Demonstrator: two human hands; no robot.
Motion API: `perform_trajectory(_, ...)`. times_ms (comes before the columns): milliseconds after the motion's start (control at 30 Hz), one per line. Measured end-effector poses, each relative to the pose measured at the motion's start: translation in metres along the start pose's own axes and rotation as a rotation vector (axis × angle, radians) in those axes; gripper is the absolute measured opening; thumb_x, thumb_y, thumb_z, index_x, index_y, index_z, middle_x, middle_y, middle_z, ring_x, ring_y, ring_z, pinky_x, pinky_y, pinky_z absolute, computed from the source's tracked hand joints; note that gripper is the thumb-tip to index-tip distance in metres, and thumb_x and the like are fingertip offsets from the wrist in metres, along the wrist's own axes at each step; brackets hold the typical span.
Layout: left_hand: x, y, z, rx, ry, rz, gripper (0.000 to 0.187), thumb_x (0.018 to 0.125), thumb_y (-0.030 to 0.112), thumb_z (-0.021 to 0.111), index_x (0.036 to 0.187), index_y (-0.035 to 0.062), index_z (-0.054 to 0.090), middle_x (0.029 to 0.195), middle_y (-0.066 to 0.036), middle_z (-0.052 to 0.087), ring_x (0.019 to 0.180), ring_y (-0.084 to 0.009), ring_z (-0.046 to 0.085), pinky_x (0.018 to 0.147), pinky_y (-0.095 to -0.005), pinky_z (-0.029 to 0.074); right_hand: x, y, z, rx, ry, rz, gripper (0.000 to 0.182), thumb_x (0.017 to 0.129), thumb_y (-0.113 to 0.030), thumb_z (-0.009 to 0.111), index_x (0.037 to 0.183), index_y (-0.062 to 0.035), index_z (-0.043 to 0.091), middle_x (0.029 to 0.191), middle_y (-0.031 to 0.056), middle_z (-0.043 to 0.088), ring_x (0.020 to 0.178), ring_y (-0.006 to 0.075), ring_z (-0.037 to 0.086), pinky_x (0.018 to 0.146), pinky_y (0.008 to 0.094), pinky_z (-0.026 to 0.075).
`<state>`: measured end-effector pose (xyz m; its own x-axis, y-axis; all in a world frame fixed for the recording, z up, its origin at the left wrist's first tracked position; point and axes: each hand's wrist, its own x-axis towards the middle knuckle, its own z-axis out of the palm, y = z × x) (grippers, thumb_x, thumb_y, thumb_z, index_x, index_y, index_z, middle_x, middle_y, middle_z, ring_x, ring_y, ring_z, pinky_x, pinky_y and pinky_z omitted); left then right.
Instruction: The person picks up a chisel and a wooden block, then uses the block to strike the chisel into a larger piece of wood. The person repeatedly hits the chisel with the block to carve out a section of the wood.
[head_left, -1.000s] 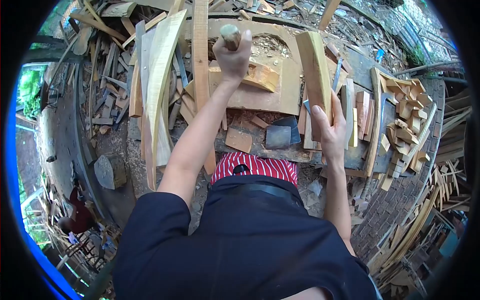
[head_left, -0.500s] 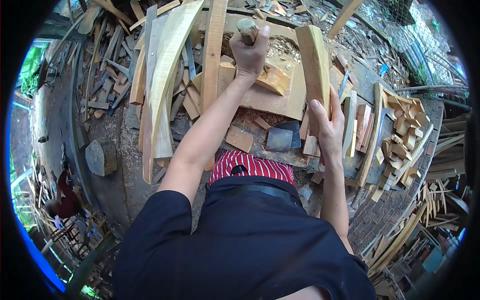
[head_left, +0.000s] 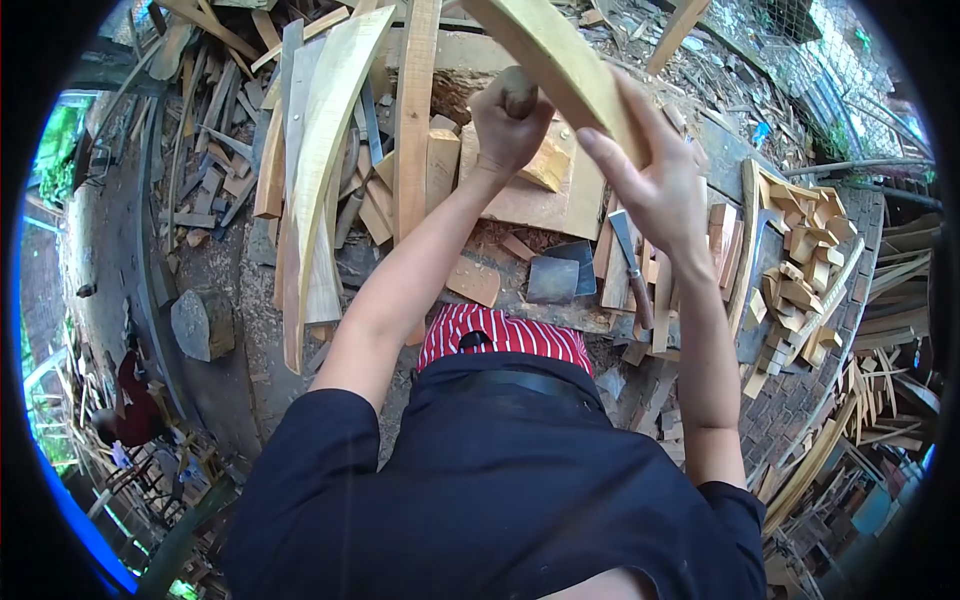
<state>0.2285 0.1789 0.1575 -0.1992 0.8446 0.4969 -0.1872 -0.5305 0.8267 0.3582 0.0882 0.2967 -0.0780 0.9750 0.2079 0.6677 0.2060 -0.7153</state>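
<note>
My left hand is closed around the upright wooden handle of a chisel; the blade is hidden below the fist. Beside and under that fist sits a small pale wood block, which rests on a flat board. My right hand grips the lower end of a long, thick wooden billet. The billet slants up to the left, its far part passing above the chisel handle and out of the top of the view.
A knife-like tool with a wooden handle lies below my right hand. Two dark flat plates and a wood offcut lie near me. Long planks lean at left; cut blocks are piled right. A person is far left.
The billet in my right hand has swung up and left from nearly upright, uncovering the knife-like tool. My left hand has shifted slightly right and down with the chisel.
</note>
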Motion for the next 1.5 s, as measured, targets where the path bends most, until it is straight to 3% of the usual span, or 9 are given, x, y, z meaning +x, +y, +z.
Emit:
perform_trajectory(233,-0.005,0.016,0.009,0.135,-0.085,0.005,0.031,0.073,0.013,0.079,0.063,0.0048,0.051,0.049,0.004,0.042,0.047,-0.0036,0.036,0.043,-0.0240,0.028,0.002,-0.006,0.009,-0.094,0.034,-0.003,0.063,0.083,-0.044,0.066,0.138,-0.0199,0.048,0.088,0.0255,0.068,0.084,0.0333,0.071,0.076,0.0410,0.055)
perform_trajectory(467,0.053,0.048,-0.002,-0.243,0.075,-0.152,0.018,0.090,0.010,0.064,0.073,0.0071,0.057,0.053,0.001,0.050,0.040,-0.0058,0.045,0.037,-0.0217,0.036,-0.022,0.008,0.002,0.385,0.204,0.282,0.059,0.089,-0.034,0.061,0.139,-0.0072,0.045,0.101,0.0116,0.062,0.075,0.0120,0.059,0.057,0.0258,0.049)
perform_trajectory(567,0.068,0.035,-0.031,0.190,-0.518,-0.169,0.021,0.083,0.018,0.075,0.097,0.0054,0.064,0.086,-0.007,0.066,0.074,-0.0137,0.063,0.067,-0.0280,0.053,-0.041,0.033,0.001,0.483,0.152,0.494,0.059,0.090,-0.033,0.061,0.138,-0.0029,0.046,0.106,0.0112,0.062,0.086,0.0143,0.059,0.074,0.0274,0.049)
perform_trajectory(633,0.057,0.026,-0.046,0.492,-1.008,-0.418,0.061,0.071,0.019,0.084,0.126,0.0110,0.058,0.126,-0.006,0.060,0.117,-0.0202,0.057,0.103,-0.0341,0.046,-0.058,0.046,0.003,0.470,0.144,0.555,0.060,0.090,-0.032,0.062,0.139,-0.0010,0.046,0.114,0.0121,0.062,0.098,0.0165,0.059,0.089,0.0301,0.045)
perform_trajectory(667,0.047,0.023,-0.047,0.959,-1.232,-0.107,0.074,0.065,0.020,0.086,0.132,0.0158,0.053,0.135,-0.002,0.055,0.117,-0.0237,0.059,0.099,-0.0347,0.049,-0.063,0.050,0.005,0.473,0.146,0.554,0.060,0.090,-0.032,0.062,0.139,-0.0010,0.046,0.114,0.0121,0.062,0.098,0.0165,0.059,0.089,0.0301,0.045)
perform_trajectory(767,0.015,0.008,-0.065,1.061,-1.243,-0.134,0.078,0.063,0.023,0.086,0.132,0.0176,0.051,0.135,-0.001,0.052,0.112,-0.0300,0.061,0.094,-0.0395,0.052,-0.076,0.054,0.005,0.440,0.148,0.518,0.062,0.090,-0.031,0.063,0.139,0.0011,0.045,0.114,0.0136,0.062,0.100,0.0164,0.059,0.089,0.0306,0.046)
perform_trajectory(1100,-0.009,0.018,-0.056,1.357,-0.859,-0.252,0.075,0.063,0.055,0.082,0.110,0.0032,0.056,0.110,-0.015,0.056,0.080,-0.0268,0.070,0.062,-0.0378,0.059,-0.074,0.057,0.003,0.368,0.175,0.513,0.061,0.090,-0.028,0.064,0.139,0.0026,0.044,0.113,0.0142,0.062,0.101,0.0159,0.059,0.089,0.0299,0.046)
perform_trajectory(1300,0.069,0.077,-0.036,-0.169,-0.208,-0.517,0.035,0.087,0.036,0.071,0.094,0.0023,0.066,0.065,-0.002,0.059,0.049,-0.0056,0.049,0.046,-0.0208,0.039,-0.072,0.054,0.005,0.502,0.211,0.542,0.055,0.092,-0.026,0.061,0.137,-0.0007,0.045,0.117,0.0108,0.059,0.101,0.0148,0.057,0.089,0.0292,0.046)
perform_trajectory(1500,0.050,0.045,-0.010,-0.174,0.081,-0.377,0.026,0.086,0.026,0.074,0.074,0.0078,0.061,0.056,0.000,0.053,0.044,-0.0059,0.046,0.042,-0.0213,0.038,-0.075,0.054,0.011,0.438,0.195,0.528,0.054,0.092,-0.026,0.062,0.137,-0.0005,0.046,0.118,0.0113,0.059,0.105,0.0155,0.056,0.093,0.0301,0.044)
